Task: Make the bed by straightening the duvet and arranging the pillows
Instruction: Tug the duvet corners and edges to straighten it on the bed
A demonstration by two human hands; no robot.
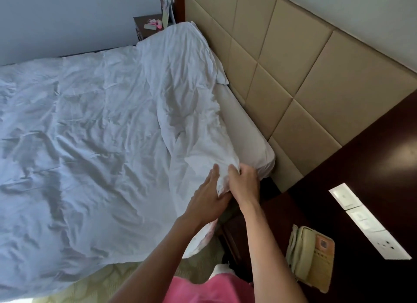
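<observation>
Duvet (90, 133): it lay spread over the bed, creased all over, its head-end corner bunched at the near right edge by the headboard (282, 65).
My right hand (244, 180): it pinched that bunched corner, fingers curled into the cloth.
My left hand (208, 196): fingers fairly straight, it lay against the same corner from the left.
Pillow (222, 76): only a corner showed, buried under the duvet at the far end.
Bare sheet (248, 131): a strip was uncovered along the headboard.
Risk: a one-corner pull could skew the duvet, drag the pillow, or drop cloth toward the floor (97, 282).
</observation>
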